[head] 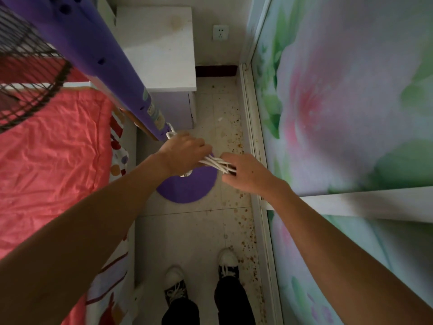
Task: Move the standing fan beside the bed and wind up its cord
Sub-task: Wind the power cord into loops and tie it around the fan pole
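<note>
The tall purple standing fan with a round purple base (187, 188) is standing on the pale tiled floor (187, 235), just beside the bed with the red crumpled cover (54, 160). Its dark wire grille (25, 66) is showing at the top left. The thin white power cord (216, 164), gathered in several loops, is stretching between the two hands above the base. The left hand (185, 153) is closing around one end of the loops, near the fan's pole (93, 55). The right hand (246, 174) is curling its fingers on the other end. A white bedside cabinet (161, 50) is standing behind the fan; its top is carrying nothing I can see.
</note>
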